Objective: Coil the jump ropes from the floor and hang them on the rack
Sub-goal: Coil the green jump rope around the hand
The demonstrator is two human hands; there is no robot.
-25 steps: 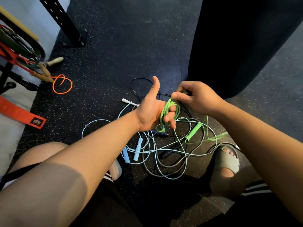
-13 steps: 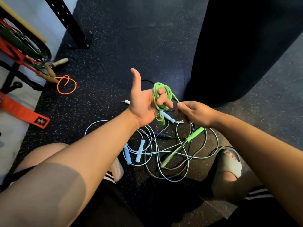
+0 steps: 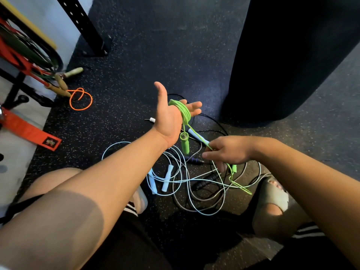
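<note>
Green jump rope [image 3: 184, 114]: several turns sit round the left hand [image 3: 169, 121], across the palm and the base of the fingers. That hand is up above the floor [image 3: 155, 45], palm towards us, fingers straight, thumb up; it works as a spool and grips nothing. One green handle [image 3: 184, 146] dangles just below the heel of the palm. The free cord runs down to the right hand [image 3: 228, 151], which pinches it between thumb and curled fingers. The second green handle [image 3: 234, 168] hangs just under that hand, and the tail lies on the floor in the heap between the feet.

We judge the cord thin, light, limp and smooth, and not fragile; it is likely a bit springy, so turns may slide off straight fingers if tension drops. The handles are the only stiff, weighty parts, and we expect them to swing.

Where we'd hold: pinch the cord close to the coil and feed it under light pull; once it is wound, close the fingers round the whole bundle, not one strand.

Risk: the green tail crosses the pale blue rope [image 3: 194, 210] and the black rope [image 3: 206, 182] in the same heap, so a hard tug could drag them along.

The orange rope [image 3: 80, 100] lies apart, near the left edge of the floor, beside the rack [image 3: 21, 55].
</note>
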